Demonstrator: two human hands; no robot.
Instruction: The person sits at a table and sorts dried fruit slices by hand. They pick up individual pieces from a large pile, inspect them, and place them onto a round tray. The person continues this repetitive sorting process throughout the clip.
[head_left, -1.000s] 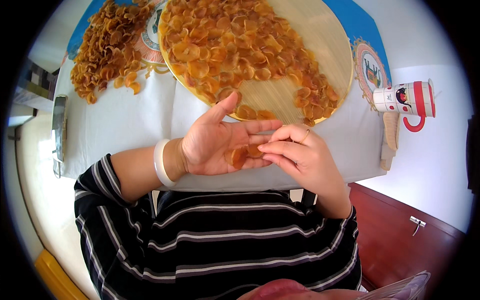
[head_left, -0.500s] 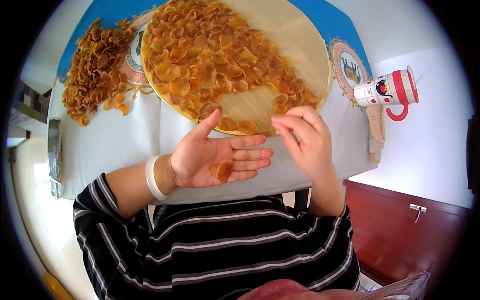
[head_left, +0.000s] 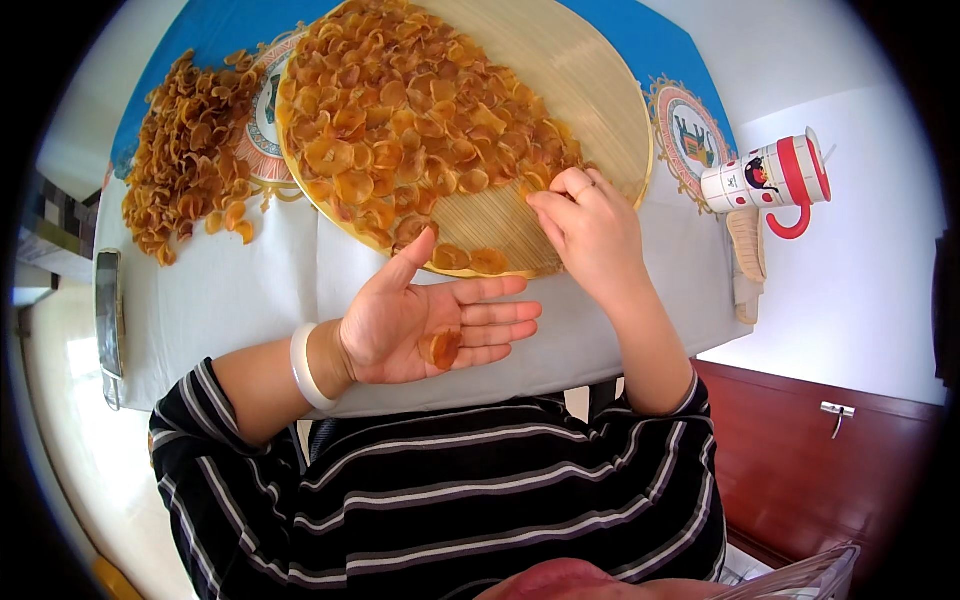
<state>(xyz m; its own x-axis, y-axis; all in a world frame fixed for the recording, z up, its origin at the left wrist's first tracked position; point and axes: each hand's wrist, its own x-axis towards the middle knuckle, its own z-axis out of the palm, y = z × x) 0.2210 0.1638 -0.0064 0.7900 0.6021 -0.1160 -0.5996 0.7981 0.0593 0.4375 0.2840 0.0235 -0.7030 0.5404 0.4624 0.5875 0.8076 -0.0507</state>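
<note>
My left hand point(head_left: 425, 325) lies palm up with its fingers stretched out, just in front of a round woven tray point(head_left: 590, 80). On its palm rests one curled orange-brown slice point(head_left: 444, 349), which looks like dried fruit. Many similar dried slices point(head_left: 410, 120) cover the tray's left and middle. Over the tray's near right part, my right hand point(head_left: 590, 225) is closed in a pinch beside the edge of the spread slices. Whatever sits between its fingertips, if anything, is too small to make out.
A heap of darker dried slices point(head_left: 190, 150) lies left of the tray on the blue and grey tablecloth point(head_left: 270, 310). A phone-like dark object point(head_left: 109, 310) stands at the left table edge. To the right are a white and red mug point(head_left: 765, 175) and a dark red cabinet point(head_left: 810, 450).
My right hand has moved forward and slightly left, from the tray's near rim to the slices. My left hand stays almost in place with the slice on its palm.
</note>
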